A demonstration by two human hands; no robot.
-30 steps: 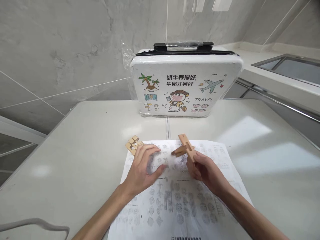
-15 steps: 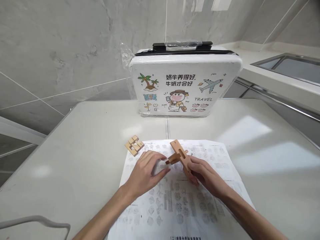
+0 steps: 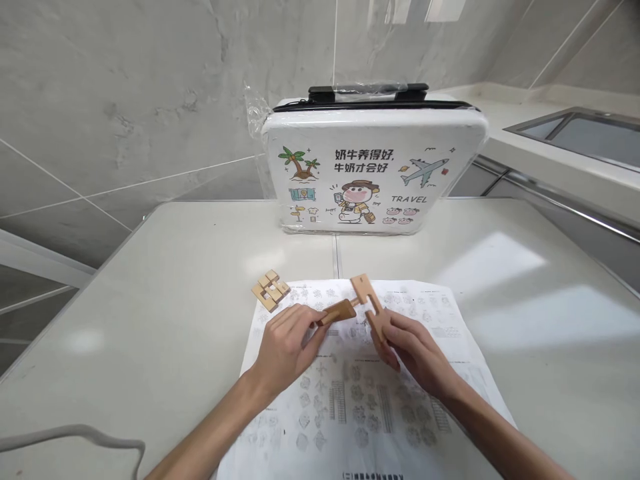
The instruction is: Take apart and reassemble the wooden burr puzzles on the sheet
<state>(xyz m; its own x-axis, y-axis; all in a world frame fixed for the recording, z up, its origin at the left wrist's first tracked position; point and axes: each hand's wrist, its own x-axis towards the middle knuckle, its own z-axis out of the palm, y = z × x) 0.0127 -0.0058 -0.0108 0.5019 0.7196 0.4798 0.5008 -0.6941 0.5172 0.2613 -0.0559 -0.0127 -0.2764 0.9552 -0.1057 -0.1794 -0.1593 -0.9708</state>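
Now the left hand (image 3: 293,337), which gaped a moment ago, has its thumb and fingers closed on the small wooden piece (image 3: 341,311), while the right hand (image 3: 413,343) grips the slotted bar (image 3: 361,287), so both parts are held, though I cannot tell whether they interlock. They are over the far half of the printed sheet (image 3: 250,453), near the wooden cluster (image 3: 273,291) at its far left corner; the table (image 3: 125,320) spreads wide to either side, with the case (image 3: 375,167) beyond the sheet's far edge.

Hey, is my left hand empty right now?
No, your left hand pinches a brown wooden piece between thumb and fingers.
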